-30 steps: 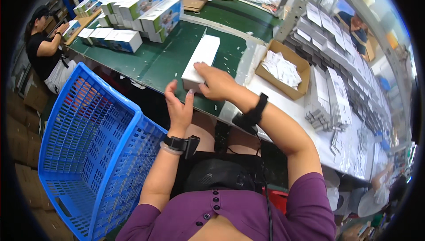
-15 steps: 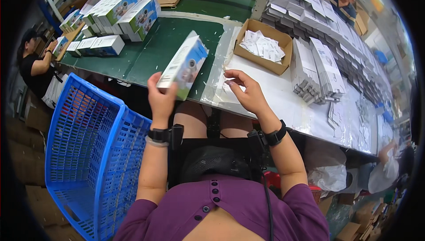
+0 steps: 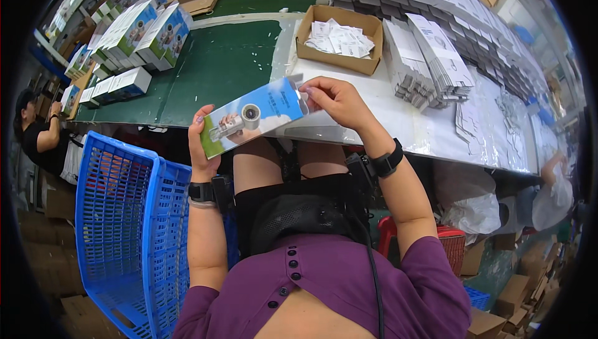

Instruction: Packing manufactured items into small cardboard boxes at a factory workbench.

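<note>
At the far left a co-worker point(image 3: 38, 133) in a dark top sits by the bench. Nearer stands a blue plastic crate point(image 3: 121, 227) with open lattice walls, tilted beside the person's left knee. Beyond it, on the green mat point(image 3: 218, 65), glossy printed cartons point(image 3: 140, 31) stand in rows, smooth card with blue and green faces.

The left hand point(image 3: 202, 146) grips the lower left end of a flat product box point(image 3: 255, 115), fingers wrapped round its edge. The box is a slim rectangular carton of shiny printed card, sky-blue and grass-green, held slanting over the lap just in front of the bench edge. The right hand point(image 3: 333, 99) pinches its upper right end at the flap, thumb and fingertips closed on the card.

Farther back sits an open brown corrugated tray point(image 3: 339, 56) holding small white paper leaflets point(image 3: 341, 39). To the right, stacks of flattened white cartons point(image 3: 436, 59) lie on the white tabletop point(image 3: 398, 121), which is covered with clear plastic film. Crumpled plastic bags point(image 3: 473, 211) hang below at the right.
</note>
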Available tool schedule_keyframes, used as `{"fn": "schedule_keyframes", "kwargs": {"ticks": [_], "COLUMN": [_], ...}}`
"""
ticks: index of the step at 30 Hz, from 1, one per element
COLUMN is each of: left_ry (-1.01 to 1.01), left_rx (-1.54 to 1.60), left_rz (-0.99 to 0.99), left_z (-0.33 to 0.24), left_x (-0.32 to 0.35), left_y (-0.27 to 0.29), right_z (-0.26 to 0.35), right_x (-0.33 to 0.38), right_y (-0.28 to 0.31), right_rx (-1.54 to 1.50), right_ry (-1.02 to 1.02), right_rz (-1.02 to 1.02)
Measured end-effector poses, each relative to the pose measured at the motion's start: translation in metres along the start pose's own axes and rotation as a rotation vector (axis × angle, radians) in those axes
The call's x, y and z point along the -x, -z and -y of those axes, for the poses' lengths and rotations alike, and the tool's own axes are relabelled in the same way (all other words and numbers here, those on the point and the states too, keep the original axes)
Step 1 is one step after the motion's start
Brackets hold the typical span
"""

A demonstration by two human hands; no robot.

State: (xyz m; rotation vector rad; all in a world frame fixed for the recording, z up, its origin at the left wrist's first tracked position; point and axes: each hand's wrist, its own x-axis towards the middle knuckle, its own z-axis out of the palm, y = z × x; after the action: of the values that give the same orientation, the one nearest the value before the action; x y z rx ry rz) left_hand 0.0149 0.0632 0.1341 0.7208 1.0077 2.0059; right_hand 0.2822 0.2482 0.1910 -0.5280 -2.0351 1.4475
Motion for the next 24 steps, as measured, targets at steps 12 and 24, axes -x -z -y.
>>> {"fn": "schedule_keyframes", "kwargs": {"ticks": [12,24], "left_ry": [0.142,-0.272], "left_rx": [-0.198,-1.288], "left_rz": [0.037,0.095], "left_z": [0.017,-0.014], "left_x": [-0.036,-0.022], "left_y": [-0.005,-0.071], "right_z": [-0.015,-0.017], "right_x": [0.011,-0.007], "right_y": [0.013,0.017], "right_rx": [0.115,0.308], "right_ry": [-0.296,-0.472], "right_rz": [0.039,0.113]}}
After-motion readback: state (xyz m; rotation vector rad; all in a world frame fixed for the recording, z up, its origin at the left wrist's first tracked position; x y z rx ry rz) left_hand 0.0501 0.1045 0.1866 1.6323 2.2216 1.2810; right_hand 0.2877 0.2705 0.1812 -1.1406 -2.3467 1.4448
